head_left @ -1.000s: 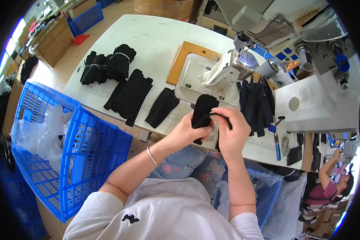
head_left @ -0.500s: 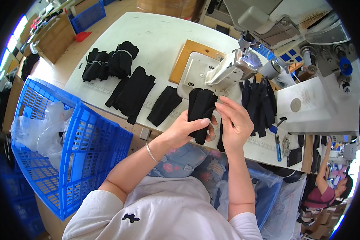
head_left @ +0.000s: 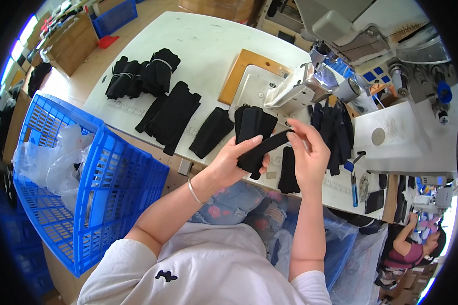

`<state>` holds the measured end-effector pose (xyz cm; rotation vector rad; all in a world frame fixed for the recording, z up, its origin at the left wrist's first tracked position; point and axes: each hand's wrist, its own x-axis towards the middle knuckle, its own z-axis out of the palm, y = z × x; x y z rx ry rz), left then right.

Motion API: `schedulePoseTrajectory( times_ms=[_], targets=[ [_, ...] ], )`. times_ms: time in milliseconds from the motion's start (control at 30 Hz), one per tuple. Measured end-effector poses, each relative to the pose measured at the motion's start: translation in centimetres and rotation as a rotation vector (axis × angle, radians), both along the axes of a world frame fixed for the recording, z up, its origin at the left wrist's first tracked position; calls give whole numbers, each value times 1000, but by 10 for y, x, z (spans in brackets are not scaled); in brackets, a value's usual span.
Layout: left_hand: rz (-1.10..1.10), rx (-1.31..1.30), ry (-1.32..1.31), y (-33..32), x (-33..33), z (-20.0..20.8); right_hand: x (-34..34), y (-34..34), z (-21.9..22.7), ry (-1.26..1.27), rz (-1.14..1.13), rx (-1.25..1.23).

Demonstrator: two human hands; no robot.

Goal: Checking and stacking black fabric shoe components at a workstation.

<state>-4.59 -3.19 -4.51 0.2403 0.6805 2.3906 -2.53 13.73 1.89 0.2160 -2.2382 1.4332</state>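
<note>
My left hand (head_left: 232,161) is closed round a fanned stack of black fabric strips (head_left: 254,123), the thumb pressing on top. One black fabric strip (head_left: 273,144) slants out of the stack to the right, its end pinched between the thumb and fingers of my right hand (head_left: 311,156). Below that strip, another small black fabric piece (head_left: 288,173) lies on the table's front edge. Left of the stack lie a folded black piece (head_left: 211,131) and a larger black pile (head_left: 174,114). Farther back are tied black bundles (head_left: 158,71).
A sewing machine (head_left: 297,91) stands on the white table (head_left: 198,46) beyond my hands. Black strips (head_left: 333,134) hang beside it. Blue-handled snips (head_left: 354,189) and a black phone-like object (head_left: 374,201) lie right. A blue crate (head_left: 114,198) stands left. Another person (head_left: 411,249) sits far right.
My right hand has drawn one strip out of the stack toward the right. The stack in my left hand has fanned wider, and the small piece by the table edge shows more.
</note>
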Motion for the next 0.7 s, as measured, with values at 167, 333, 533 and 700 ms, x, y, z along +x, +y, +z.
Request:
schedulePoseTrajectory(
  times_ms=[167, 333, 533, 700],
  targets=[
    [-1, -103, 58, -1, 0, -5, -2, -4, 0, -155, 28, 0],
    [4, -154, 24, 3, 5, 2, 3, -9, 6, -92, -41, 117],
    [21, -156, 106, 4, 4, 7, 4, 6, 2, 64, -52, 116],
    [-51, -116, 103, 4, 0, 5, 14, 50, 18, -136, -28, -314]
  ],
)
